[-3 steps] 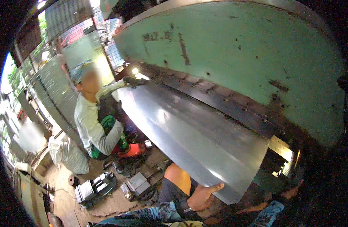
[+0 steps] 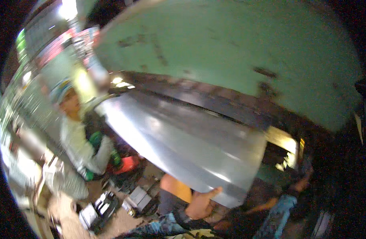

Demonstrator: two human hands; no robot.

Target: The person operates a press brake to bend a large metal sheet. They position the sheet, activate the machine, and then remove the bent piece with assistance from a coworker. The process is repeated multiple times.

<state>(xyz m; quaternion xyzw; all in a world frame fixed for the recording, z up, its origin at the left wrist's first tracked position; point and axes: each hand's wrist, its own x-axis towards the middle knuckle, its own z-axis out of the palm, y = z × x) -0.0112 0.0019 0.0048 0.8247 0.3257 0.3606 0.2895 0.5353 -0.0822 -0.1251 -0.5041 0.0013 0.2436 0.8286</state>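
A long shiny metal sheet (image 2: 183,139) slopes down from the green machine (image 2: 230,51) toward me. My left hand (image 2: 201,205), in a patterned sleeve, grips the sheet's near edge from below with the thumb against it. My right hand (image 2: 304,181) reaches up into the dark gap beside the sheet's right corner; its grip is hidden in shadow. At the far left end a co-worker (image 2: 81,143) in a cap and pale long sleeves holds the sheet with a gloved hand (image 2: 115,91).
The machine's dark lower jaw (image 2: 215,103) runs along the sheet's top edge. Boxes and tools (image 2: 123,201) lie on the floor below. An orange-red object (image 2: 127,164) sits by the co-worker's knees. Corrugated panels (image 2: 39,44) line the left side.
The picture has blurred and shifted slightly with my head. The sheet and both holders keep their places; my left hand stays at the near edge.
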